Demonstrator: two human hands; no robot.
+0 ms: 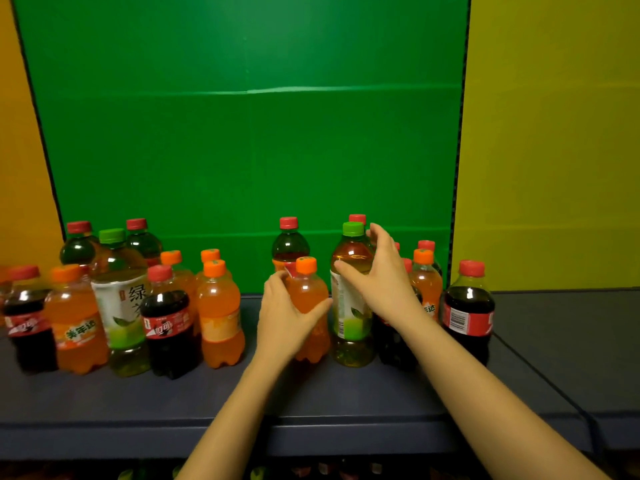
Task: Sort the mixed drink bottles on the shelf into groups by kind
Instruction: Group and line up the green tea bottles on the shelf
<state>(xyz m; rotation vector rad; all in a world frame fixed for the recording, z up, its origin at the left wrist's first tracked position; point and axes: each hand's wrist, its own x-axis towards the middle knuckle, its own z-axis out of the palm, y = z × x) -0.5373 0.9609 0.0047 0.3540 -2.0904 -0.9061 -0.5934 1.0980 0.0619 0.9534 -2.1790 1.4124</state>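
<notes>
- The left hand's (285, 315) fingers and thumb wrap an orange soda bottle (308, 299) with an orange cap. The thumb crosses its near face and the fingers curl round its left side.
- The right hand's (382, 282) thumb lies on the near face of a green tea bottle (349, 320) with a green cap. Its fingers are spread wide and curved behind the bottle's shoulder, up beside the cap. Whether they touch it, and so whether the grip is closed, cannot be told.
- Both bottles stand upright, side by side, near the middle of a dark grey-blue shelf (346, 403), orange soda on the left.
- Just behind them stands a tall red-capped bottle (290, 245).
- Behind the right wrist are a dark cola bottle (393, 344) and another orange soda (426, 278).
- Further right, set apart, stands a cola bottle with a red label (469, 317).
- On the left of the shelf is a mixed cluster: a cola (168, 327), an orange soda (220, 317), a green tea (121, 306), another orange soda (76, 327) and another cola (27, 323), with more bottles behind them.
- Behind the shelf hangs a green backdrop (242, 133), with a yellow panel (554, 133) to its right.
</notes>
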